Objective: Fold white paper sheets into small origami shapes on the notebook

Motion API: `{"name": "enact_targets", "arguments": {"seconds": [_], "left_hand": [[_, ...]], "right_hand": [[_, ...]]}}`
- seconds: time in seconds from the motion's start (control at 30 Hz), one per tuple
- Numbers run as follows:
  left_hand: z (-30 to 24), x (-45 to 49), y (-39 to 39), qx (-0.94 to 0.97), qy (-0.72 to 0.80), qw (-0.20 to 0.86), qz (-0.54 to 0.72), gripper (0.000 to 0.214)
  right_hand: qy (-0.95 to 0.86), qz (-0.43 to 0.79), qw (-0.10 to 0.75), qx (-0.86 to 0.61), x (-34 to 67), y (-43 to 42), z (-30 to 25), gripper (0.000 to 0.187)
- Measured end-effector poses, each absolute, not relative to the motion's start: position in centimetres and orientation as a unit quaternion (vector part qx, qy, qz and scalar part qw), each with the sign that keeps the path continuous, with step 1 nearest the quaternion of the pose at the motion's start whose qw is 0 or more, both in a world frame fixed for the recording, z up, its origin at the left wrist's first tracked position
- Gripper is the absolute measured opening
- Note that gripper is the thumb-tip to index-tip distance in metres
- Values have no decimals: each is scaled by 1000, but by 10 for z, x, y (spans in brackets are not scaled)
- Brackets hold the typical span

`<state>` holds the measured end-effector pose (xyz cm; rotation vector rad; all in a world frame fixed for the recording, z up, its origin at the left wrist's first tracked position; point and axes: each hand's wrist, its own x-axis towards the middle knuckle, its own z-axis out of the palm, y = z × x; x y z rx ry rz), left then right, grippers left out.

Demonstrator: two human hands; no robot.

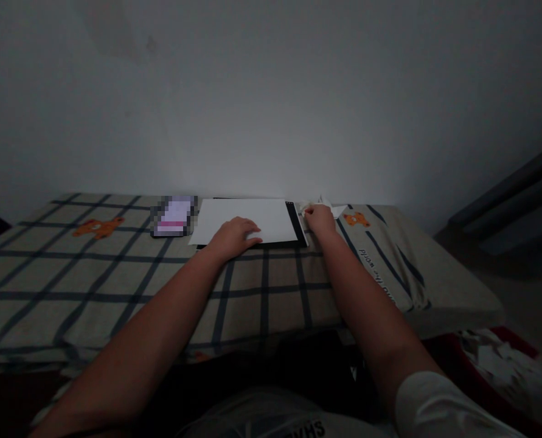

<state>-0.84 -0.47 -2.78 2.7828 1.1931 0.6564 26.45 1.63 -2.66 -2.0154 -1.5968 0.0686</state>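
A white sheet of paper [252, 213] lies on a flat black-edged board [300, 225], whose small marks show at its upper right corner. My left hand [236, 236] rests on the front part of the sheet with its fingers stretched out and the thumb apart. Just past the board's right edge is my right hand [319, 216], its fingers bent together in a pinch. What they hold, if anything, is too dark and small to tell. Crumpled white paper [339, 211] lies behind and beside that hand.
A phone [174, 216] with a lit, blurred screen lies left of the sheet. Everything rests on a checked cloth [261, 280] with orange bear prints, against a pale wall [252, 97]. Many white paper scraps [503, 362] lie on something red at the lower right.
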Motion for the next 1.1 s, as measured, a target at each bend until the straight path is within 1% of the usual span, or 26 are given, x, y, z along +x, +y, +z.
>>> {"name": "enact_targets", "arguments": {"seconds": [0.13, 0.2, 0.27, 0.33, 0.4, 0.5, 0.63, 0.73, 0.87, 0.97, 1.03, 1.07, 1.1], "left_hand": [[-27, -9, -6, 900, 382, 16, 209, 42], [-27, -9, -7, 900, 384, 14, 207, 45], [-26, -8, -7, 899, 388, 15, 203, 45], [-24, -8, -8, 899, 391, 17, 196, 42], [-23, -8, -8, 899, 395, 20, 191, 39], [-20, -7, -9, 895, 403, 23, 190, 36], [-18, -6, -10, 877, 439, 15, 193, 35], [-16, -6, -10, 852, 476, 5, 219, 36], [-12, -7, -11, 823, 501, -15, 268, 38], [-5, -7, -17, 805, 503, -30, 313, 34], [1, -6, -23, 779, 508, -37, 365, 28], [3, -6, -25, 758, 516, -45, 397, 29], [5, -5, -28, 736, 526, -51, 423, 34]], "right_hand": [[-588, 15, 282, -758, 267, 17, -27, 26], [-601, 5, 304, -739, 266, 17, -26, 26], [-648, 6, 334, -685, 262, 17, -24, 25], [-721, 35, 352, -596, 253, 14, -20, 21], [-781, 100, 339, -515, 243, 10, -17, 19], [-813, 161, 316, -462, 232, 4, -14, 24], [-805, 214, 311, -458, 231, -2, -13, 27], [-788, 230, 326, -470, 232, -3, -11, 27], [-751, 225, 386, -487, 232, -1, -10, 25], [-723, 210, 435, -494, 230, 2, -12, 24], [-702, 207, 460, -503, 228, 2, -12, 26], [-689, 211, 473, -507, 226, 2, -12, 27], [-673, 219, 489, -509, 225, 1, -12, 29]]}}
